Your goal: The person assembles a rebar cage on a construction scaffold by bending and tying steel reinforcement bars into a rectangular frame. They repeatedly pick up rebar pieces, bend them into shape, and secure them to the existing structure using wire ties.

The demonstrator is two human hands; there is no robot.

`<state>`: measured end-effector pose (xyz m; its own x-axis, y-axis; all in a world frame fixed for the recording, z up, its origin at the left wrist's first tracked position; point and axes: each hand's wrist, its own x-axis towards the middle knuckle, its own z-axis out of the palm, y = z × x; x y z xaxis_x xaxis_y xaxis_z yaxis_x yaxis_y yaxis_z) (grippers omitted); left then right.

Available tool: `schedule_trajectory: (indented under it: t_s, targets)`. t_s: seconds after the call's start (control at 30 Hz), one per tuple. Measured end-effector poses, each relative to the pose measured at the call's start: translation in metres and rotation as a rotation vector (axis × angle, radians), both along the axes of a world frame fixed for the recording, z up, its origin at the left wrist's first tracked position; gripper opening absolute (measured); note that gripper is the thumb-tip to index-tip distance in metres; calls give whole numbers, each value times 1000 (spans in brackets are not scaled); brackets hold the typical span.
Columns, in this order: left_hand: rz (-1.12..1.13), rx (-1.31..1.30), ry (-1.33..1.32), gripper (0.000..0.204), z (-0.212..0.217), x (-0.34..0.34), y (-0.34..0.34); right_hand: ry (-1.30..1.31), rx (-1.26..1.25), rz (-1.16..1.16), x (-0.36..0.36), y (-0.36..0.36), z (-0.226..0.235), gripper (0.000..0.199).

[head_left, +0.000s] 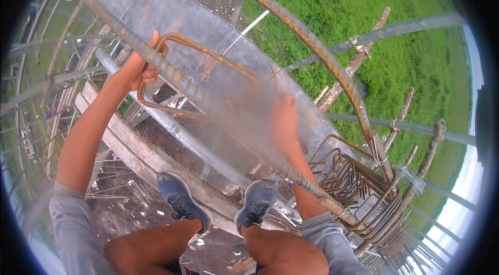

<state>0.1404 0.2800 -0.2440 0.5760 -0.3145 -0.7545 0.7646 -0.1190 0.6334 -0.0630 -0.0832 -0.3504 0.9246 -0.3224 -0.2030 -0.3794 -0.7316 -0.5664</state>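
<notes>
My left hand (pixel 140 67) is closed around the short side of a rusty rebar stirrup (pixel 208 52), close beside a long ribbed steel bar (pixel 182 84). The stirrup sits around the bar, its long sides reaching toward the middle, where a blurred patch hides the far end. My right hand (pixel 286 119) is beyond that patch, on the right side of the bar. It looks closed, but its fingers are smeared. A thin wire-like piece (pixel 275 76) sticks up by it; what the hand holds cannot be made out.
Several stirrups (pixel 382 231) hang bunched on the bar's lower right end. A second ribbed bar (pixel 312 41) arches across the right. Beneath lies a grey metal plank (pixel 161 7). My shoes (pixel 176 194) are by a pipe (pixel 182 128) and wooden boards (pixel 135 142), above littered ground. Scaffold poles (pixel 384 36) cross over grass.
</notes>
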Motion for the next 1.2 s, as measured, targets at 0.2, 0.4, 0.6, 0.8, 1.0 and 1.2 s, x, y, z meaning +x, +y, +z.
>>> schedule_trajectory:
  t_s: [0.2,0.4,0.6,0.8,1.0,1.2]
  targets:
    - [-198,415,-575,31,-55,57,-38,-38,-21,-34,0,6,-24,26]
    - [-415,566,-944,26,-99,85,-59,-202,-149,155,-15,0,-17,45]
    - [-465,702,-1326,23,-137,90,-54,-411,-67,631,-13,25,-4,36]
    - [-585,863,-1098,25,-135,83,-56,-415,-42,632,-3,27,4,20]
    - [-511,474,-1081,32,-110,79,-76,-234,-46,696,9,13,25,15]
    - [-512,431,-1115,40,-95,89,-83,-335,37,755,4,18,41,16]
